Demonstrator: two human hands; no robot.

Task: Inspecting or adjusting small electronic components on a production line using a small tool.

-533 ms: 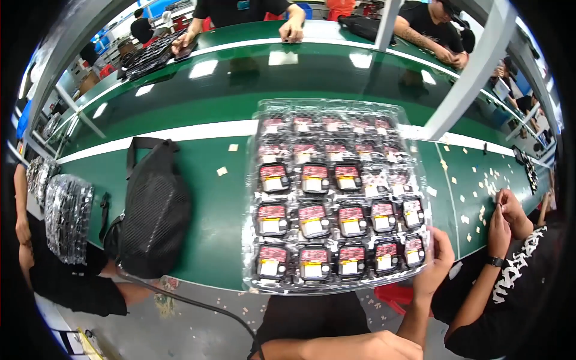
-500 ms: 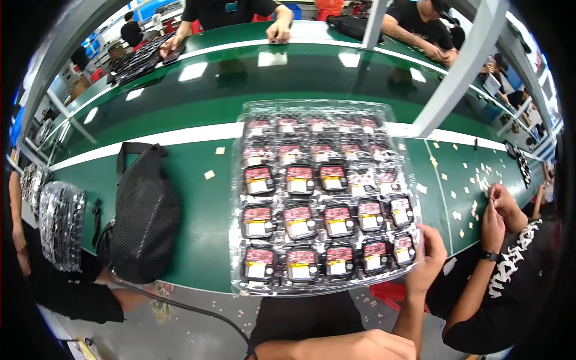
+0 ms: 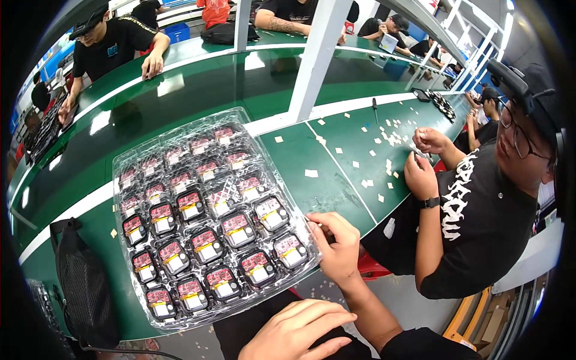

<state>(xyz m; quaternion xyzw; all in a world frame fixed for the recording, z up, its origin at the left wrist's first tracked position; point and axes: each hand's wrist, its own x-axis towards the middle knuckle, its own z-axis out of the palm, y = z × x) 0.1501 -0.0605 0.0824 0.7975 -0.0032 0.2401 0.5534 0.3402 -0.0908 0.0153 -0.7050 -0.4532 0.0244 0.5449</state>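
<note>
A clear plastic blister tray [image 3: 219, 312] rests on the green workbench, its near edge reaching over the bench's front edge. In its pockets sit rows of small black rounded-square cases [image 3: 209, 246], with red, white and yellow parts inside. My right hand [image 3: 339, 245] grips the tray's right edge, thumb and fingers closed on the rim. Low in front of the tray is my left hand [image 3: 294, 329], palm turned down, fingers stretched out and holding nothing that shows.
A black mesh bag [image 3: 87, 285] lies left of the tray. Small pale squares [image 3: 390, 138] and a screwdriver [image 3: 375, 111] are scattered on the right. A grey post [image 3: 315, 66] rises behind. A co-worker [image 3: 474, 204] sits close on my right; others work across the bench.
The view has swung to the right, so the tray appears farther left and slanted. My left hand's fingers now show, stretched out. My right hand stays on the tray's edge.
</note>
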